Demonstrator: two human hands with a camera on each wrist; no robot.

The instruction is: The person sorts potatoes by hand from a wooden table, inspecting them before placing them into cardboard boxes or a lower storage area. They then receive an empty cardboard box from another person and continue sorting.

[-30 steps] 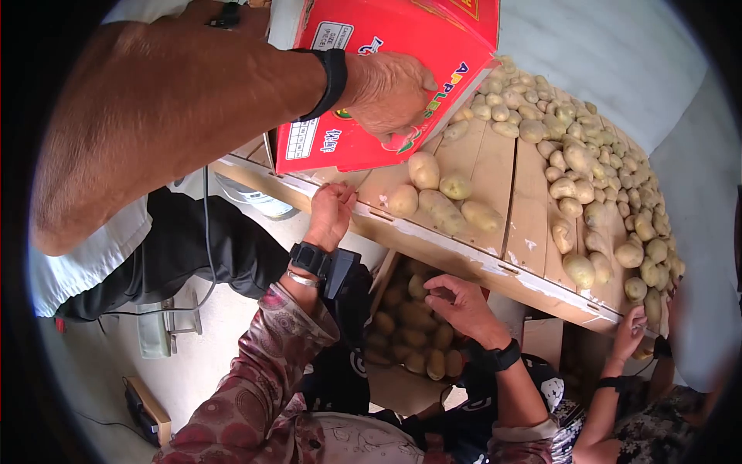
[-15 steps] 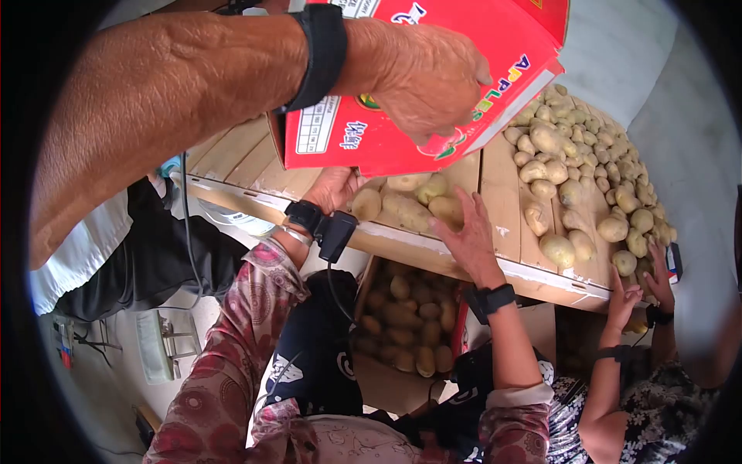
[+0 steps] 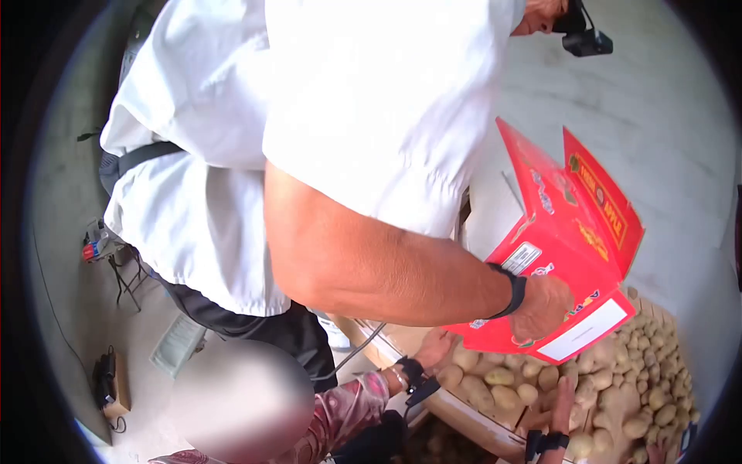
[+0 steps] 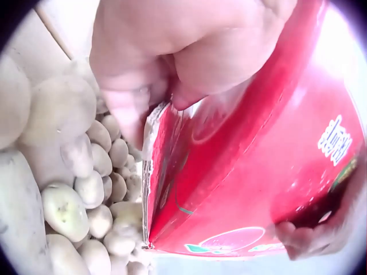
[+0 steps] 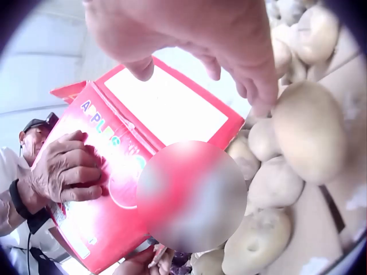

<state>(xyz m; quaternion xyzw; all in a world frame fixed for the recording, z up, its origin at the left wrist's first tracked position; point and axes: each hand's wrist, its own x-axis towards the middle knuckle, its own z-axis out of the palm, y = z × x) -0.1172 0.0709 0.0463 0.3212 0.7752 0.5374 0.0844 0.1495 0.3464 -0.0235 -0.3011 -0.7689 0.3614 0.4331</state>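
Note:
A red cardboard apple box [image 3: 568, 240] is held tilted over the potatoes by another person in a white shirt, whose hand [image 3: 545, 305] presses on its printed side. My left hand [image 3: 435, 348] is at the box's lower edge. In the left wrist view its thumb and fingers [image 4: 129, 109] pinch the cardboard edge of the box. My right hand [image 3: 564, 402] is among the potatoes [image 3: 502, 387], below the box. The right wrist view shows it spread, fingers apart, with a large potato [image 5: 309, 132] beside the fingertips.
Potatoes [image 3: 649, 363] cover the slatted wooden table [image 3: 479, 421] to the right. The other person's arm [image 3: 386, 278] and white shirt [image 3: 371, 100] fill the middle of the head view. A pale tray [image 3: 178, 344] is on the floor at left.
The head view has swung so the person in white now fills its middle. The box appears farther right and lower. My right hand has moved from in front of the table to over the potatoes.

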